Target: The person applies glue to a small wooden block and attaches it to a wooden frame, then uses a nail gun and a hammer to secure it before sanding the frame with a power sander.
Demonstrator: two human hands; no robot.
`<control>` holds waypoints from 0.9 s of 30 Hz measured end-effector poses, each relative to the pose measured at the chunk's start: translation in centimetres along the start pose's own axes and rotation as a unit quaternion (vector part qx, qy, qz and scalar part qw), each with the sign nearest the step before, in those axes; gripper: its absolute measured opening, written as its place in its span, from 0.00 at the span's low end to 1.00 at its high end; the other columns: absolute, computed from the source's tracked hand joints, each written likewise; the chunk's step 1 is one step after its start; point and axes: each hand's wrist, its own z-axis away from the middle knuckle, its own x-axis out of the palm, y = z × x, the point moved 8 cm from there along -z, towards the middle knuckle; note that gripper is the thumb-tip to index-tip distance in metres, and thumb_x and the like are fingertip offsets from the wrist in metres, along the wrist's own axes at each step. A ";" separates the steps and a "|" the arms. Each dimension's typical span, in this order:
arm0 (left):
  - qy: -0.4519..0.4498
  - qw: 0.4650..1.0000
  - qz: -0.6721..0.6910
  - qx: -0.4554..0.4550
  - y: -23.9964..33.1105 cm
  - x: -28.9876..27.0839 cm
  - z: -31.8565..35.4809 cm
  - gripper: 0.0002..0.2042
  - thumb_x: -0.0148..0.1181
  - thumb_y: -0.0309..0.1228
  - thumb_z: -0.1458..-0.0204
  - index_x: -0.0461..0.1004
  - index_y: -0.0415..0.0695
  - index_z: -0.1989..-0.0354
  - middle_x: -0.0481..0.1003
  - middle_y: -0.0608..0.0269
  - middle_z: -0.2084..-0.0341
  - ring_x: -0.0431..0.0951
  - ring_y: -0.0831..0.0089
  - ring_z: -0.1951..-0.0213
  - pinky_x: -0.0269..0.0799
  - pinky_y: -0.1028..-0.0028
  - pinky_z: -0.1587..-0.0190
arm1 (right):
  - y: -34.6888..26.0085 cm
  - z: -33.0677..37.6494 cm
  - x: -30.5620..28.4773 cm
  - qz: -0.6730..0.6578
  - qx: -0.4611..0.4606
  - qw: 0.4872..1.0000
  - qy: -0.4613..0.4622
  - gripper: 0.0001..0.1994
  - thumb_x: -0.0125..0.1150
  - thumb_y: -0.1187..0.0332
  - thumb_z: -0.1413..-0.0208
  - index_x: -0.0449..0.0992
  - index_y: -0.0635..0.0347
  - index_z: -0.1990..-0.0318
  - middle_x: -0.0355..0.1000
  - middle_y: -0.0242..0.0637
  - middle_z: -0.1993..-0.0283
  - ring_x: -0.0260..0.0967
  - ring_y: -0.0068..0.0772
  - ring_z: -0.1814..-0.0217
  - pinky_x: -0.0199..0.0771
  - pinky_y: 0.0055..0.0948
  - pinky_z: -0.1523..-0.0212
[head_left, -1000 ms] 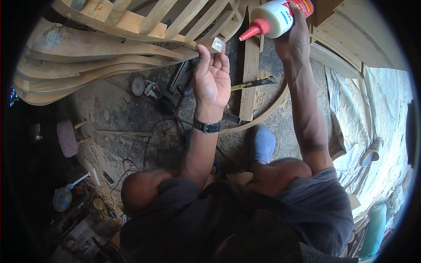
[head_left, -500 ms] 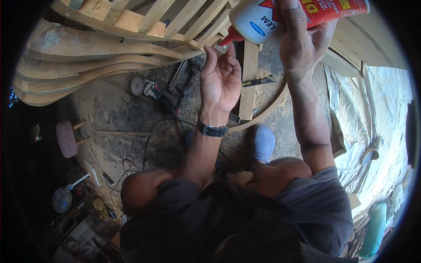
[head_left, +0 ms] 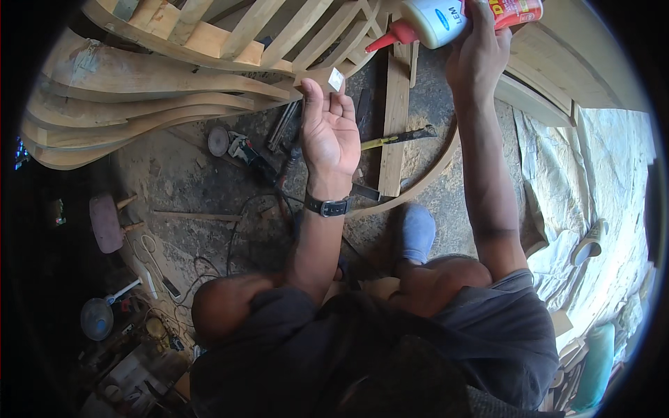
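Note:
My left hand [head_left: 330, 143], palm up with a black watch on its wrist, pinches a small wooden block [head_left: 316, 78] between thumb and fingers. White glue covers the end face of the block. At the top right, my right hand [head_left: 479, 64] is wrapped round a white and red glue bottle [head_left: 431, 22], tipped on its side. Its red nozzle points left and stays apart from the block. Just beyond the block is a curved wooden frame with slats [head_left: 279, 43].
Curved wooden pieces [head_left: 160, 90] lie at the left. On the floor are an angle grinder [head_left: 247, 153], a cable, a plank [head_left: 395, 125], a yellow-handled tool [head_left: 401, 138] and a curved strip [head_left: 435, 171]. A small stool [head_left: 106, 223] is at left; pale sheeting [head_left: 564, 188] spreads at right.
My left hand has moved left with the block, bringing its glued end into view. The glue bottle has lifted away toward the top, so the nozzle is now clear of the block.

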 end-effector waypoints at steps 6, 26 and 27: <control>-0.063 0.899 -0.362 0.238 3.0 1.3 0.1 0.22 0.76 0.31 0.48 0.76 0.44 0.46 0.80 0.65 0.52 0.78 0.75 0.55 0.72 0.70 0.51 | 13.6 -2.9 -8.7 -0.049 0.285 0.954 0.073 0.18 0.43 0.58 0.30 0.72 0.59 0.43 0.76 0.43 0.48 0.77 0.43 0.49 0.81 0.48 0.51; -0.169 0.902 -0.381 0.111 0.0 2.1 -2.6 0.23 0.74 0.30 0.46 0.73 0.30 0.45 0.81 0.55 0.56 0.81 0.73 0.54 0.79 0.72 0.48 | 23.9 -4.9 -20.6 -0.136 0.397 0.892 0.167 0.21 0.32 0.64 0.29 0.66 0.61 0.36 0.66 0.55 0.38 0.70 0.66 0.44 0.87 0.54 0.54; -0.167 0.907 -0.372 0.106 -0.1 2.0 -2.7 0.23 0.73 0.28 0.45 0.73 0.30 0.45 0.81 0.54 0.55 0.81 0.72 0.54 0.79 0.72 0.47 | 23.6 -4.6 -20.5 -0.123 0.386 0.899 0.168 0.22 0.32 0.64 0.29 0.65 0.62 0.35 0.65 0.56 0.37 0.70 0.67 0.42 0.86 0.56 0.53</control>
